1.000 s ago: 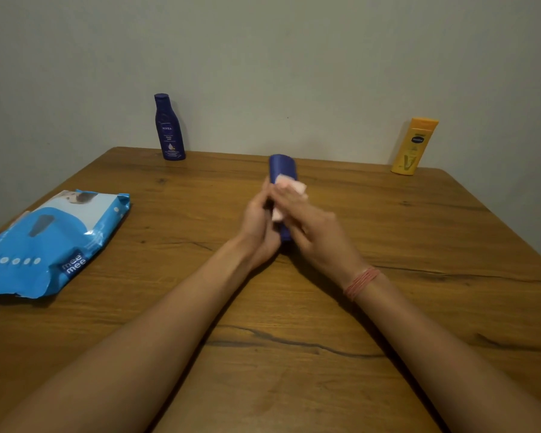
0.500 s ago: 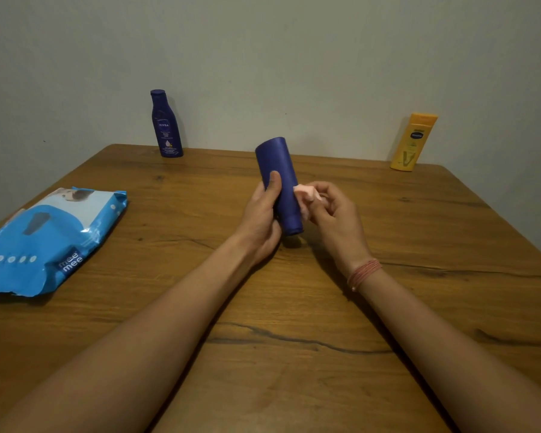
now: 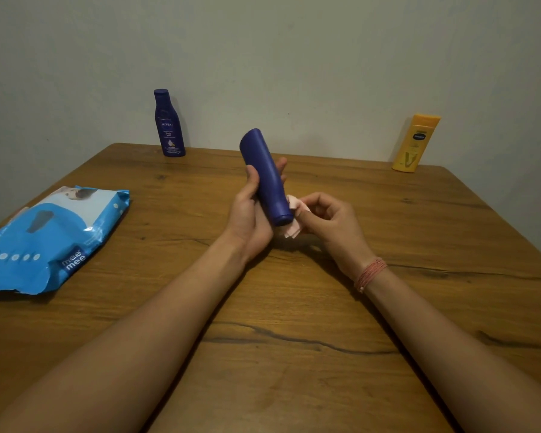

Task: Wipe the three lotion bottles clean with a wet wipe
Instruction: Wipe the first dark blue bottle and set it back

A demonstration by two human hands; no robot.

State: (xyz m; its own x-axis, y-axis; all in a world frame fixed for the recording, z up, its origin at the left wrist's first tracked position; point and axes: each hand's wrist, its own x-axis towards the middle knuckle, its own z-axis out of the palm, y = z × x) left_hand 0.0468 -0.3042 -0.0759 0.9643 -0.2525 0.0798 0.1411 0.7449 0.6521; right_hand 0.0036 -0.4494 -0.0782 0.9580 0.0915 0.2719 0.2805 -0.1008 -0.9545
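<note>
My left hand (image 3: 250, 214) holds the dark blue bottle (image 3: 264, 175) above the middle of the tabletop (image 3: 294, 307). My thumb lies along its left side and my fingers (image 3: 282, 165) curl round behind it, their tips showing past its right edge. The bottle is tilted, its flat base up and leaning left and away from me, its narrower cap end pointing down toward me.

My right hand (image 3: 331, 223) sits just right of that lower end, its fingers bent and clamped on a folded pinkish wet wipe (image 3: 294, 218). The wipe touches the cap end of the bottle, with a corner hanging below it. A band of reddish thread (image 3: 370, 273) circles my right wrist.

At the far left of the tabletop, close to the wall, a second dark blue bottle with a Nivea label (image 3: 168, 123) stands upright. At the far right, a yellow bottle (image 3: 416, 143) stands cap down, leaning a little to the right. Both are well apart from my hands.

On the left side, nearer me, lies a blue pack of wet wipes (image 3: 49, 239), flat on the tabletop with its printed face up.
</note>
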